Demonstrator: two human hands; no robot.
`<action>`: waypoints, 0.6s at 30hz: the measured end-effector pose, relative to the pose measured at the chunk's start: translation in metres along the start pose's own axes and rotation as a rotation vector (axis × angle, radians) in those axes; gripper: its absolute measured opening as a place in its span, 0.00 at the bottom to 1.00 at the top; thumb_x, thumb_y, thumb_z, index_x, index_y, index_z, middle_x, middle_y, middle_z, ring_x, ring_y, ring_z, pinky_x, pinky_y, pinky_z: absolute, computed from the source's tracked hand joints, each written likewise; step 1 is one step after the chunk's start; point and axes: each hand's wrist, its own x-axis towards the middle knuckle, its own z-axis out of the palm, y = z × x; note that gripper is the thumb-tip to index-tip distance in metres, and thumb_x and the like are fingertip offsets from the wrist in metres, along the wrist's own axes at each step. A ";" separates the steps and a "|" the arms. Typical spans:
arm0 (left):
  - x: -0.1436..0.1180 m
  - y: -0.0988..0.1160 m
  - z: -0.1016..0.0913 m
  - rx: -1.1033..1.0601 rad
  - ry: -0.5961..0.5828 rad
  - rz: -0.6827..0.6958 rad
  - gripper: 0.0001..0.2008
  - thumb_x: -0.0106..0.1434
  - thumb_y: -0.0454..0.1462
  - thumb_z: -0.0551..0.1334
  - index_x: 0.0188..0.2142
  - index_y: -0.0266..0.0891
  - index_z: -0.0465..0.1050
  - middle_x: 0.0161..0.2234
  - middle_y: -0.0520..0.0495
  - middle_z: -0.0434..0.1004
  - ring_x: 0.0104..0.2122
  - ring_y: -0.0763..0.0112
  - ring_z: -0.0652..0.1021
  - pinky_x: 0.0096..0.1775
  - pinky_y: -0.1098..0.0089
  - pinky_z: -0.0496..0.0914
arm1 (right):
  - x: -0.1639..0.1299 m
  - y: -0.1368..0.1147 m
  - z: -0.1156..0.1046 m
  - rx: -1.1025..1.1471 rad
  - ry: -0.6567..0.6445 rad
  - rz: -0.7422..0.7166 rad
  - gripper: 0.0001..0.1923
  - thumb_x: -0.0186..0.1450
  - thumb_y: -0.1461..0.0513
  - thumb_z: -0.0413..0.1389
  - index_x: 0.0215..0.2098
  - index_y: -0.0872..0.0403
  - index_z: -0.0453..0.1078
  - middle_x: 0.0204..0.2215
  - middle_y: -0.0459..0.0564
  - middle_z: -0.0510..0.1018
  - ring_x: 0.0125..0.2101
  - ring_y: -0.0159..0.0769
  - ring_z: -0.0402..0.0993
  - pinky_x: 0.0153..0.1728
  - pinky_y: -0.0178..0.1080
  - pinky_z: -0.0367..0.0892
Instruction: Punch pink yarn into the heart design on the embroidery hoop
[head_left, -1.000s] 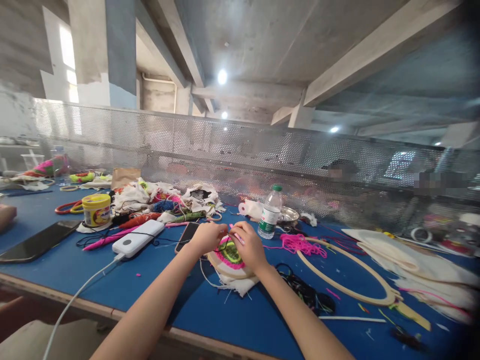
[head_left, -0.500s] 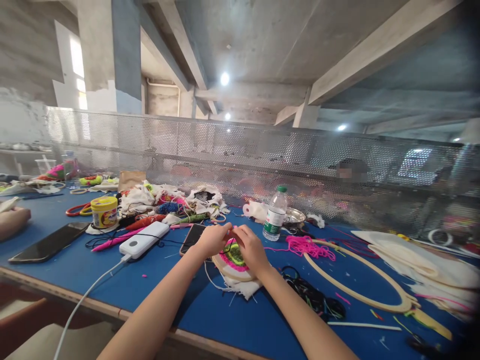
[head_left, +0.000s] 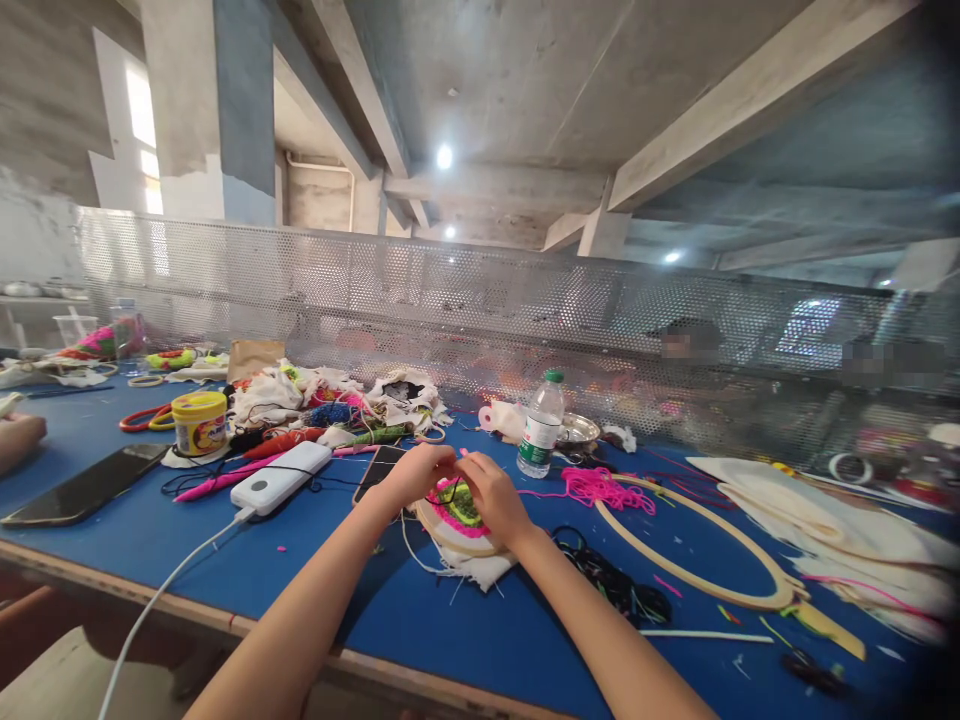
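Note:
My left hand [head_left: 420, 476] and my right hand [head_left: 493, 497] meet at the fingertips above a small embroidery hoop [head_left: 470, 546]. Fingers on both sides are pinched together. A small bit of pink shows between them, and a dark strand of yarn hangs just below; most of what they hold is hidden. White cloth in the hoop carries looped yarn in pink, green and yellow-green, with frayed edges hanging out at the front. Beside my left hand lies a phone [head_left: 377, 474] with a dark cord across it.
A white power bank [head_left: 281, 480] with its cable, a yellow tub [head_left: 200, 424] and another phone [head_left: 84, 485] lie left. Behind are scraps [head_left: 300, 395] and a bottle [head_left: 540, 425]. Pink yarn [head_left: 607, 489], a large hoop [head_left: 686, 572] and black yarn [head_left: 611, 580] lie right. Another person's hand [head_left: 19, 440] shows far left.
The whole view has shifted slightly, so things appear a little further left. My hands stay together above the small hoop, fingertips still pinched.

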 end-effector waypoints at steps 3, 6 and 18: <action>0.000 -0.001 -0.002 -0.051 0.004 0.018 0.09 0.58 0.35 0.51 0.23 0.36 0.64 0.19 0.54 0.64 0.21 0.77 0.65 0.24 0.77 0.56 | 0.001 -0.002 0.000 0.038 0.015 0.011 0.14 0.61 0.71 0.41 0.37 0.55 0.65 0.35 0.54 0.70 0.40 0.39 0.65 0.41 0.42 0.63; 0.000 -0.001 -0.002 -0.065 -0.005 0.042 0.09 0.57 0.35 0.52 0.22 0.36 0.64 0.18 0.54 0.63 0.21 0.78 0.64 0.25 0.77 0.56 | 0.002 -0.004 -0.003 0.080 0.013 0.002 0.13 0.61 0.70 0.42 0.35 0.54 0.65 0.32 0.52 0.70 0.39 0.38 0.65 0.42 0.42 0.63; 0.000 0.006 -0.004 0.048 -0.020 -0.079 0.06 0.56 0.34 0.53 0.29 0.39 0.68 0.25 0.52 0.72 0.25 0.75 0.70 0.27 0.77 0.59 | 0.004 -0.010 -0.005 0.056 0.020 0.099 0.10 0.63 0.67 0.42 0.34 0.54 0.65 0.32 0.51 0.70 0.36 0.37 0.66 0.37 0.39 0.62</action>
